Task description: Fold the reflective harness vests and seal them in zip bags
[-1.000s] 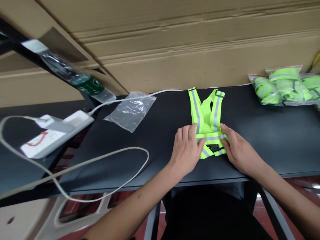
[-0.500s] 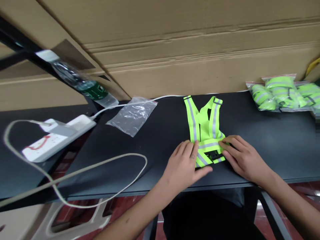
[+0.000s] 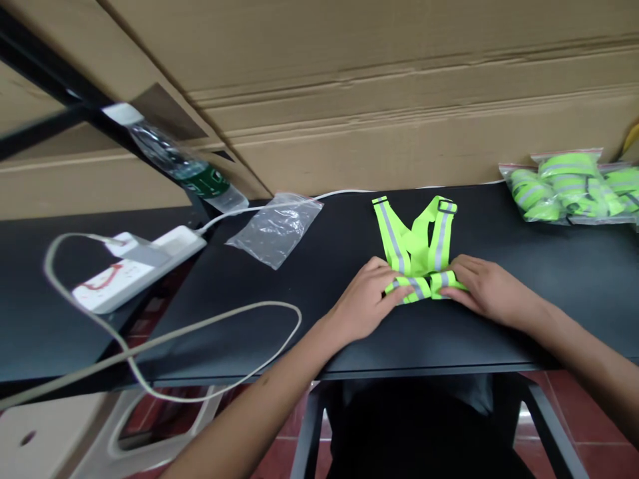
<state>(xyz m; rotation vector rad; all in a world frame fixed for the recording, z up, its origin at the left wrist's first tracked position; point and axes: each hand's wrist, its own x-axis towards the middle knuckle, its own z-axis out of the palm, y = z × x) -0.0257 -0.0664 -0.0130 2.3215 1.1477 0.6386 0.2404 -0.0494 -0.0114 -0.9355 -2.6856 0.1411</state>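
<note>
A neon-yellow reflective vest (image 3: 418,246) of grey-striped straps lies on the dark table, its two shoulder straps spread in a V toward the cardboard. Its lower end is folded up on itself. My left hand (image 3: 367,296) grips the left side of that fold, thumb in front. The right side is pinched by my right hand (image 3: 482,289), the thumb along the near edge and the fingers behind. Small black buckles (image 3: 446,207) show at the strap tops. The fingertips of both hands are partly hidden behind the fabric.
Several bagged vests (image 3: 569,186) lie at the back right. An empty clear plastic bag (image 3: 277,229) lies left of the vest. A power strip (image 3: 144,266) with a charger, a looping white cable (image 3: 239,309) and a leaning water bottle (image 3: 180,163) are at the left. Cardboard (image 3: 374,100) stands behind the table.
The vest's lower part, flat with its black buckle showing before, is now folded upward. Both hands have moved slightly away from me and closed on the fold. The view has shifted a little.
</note>
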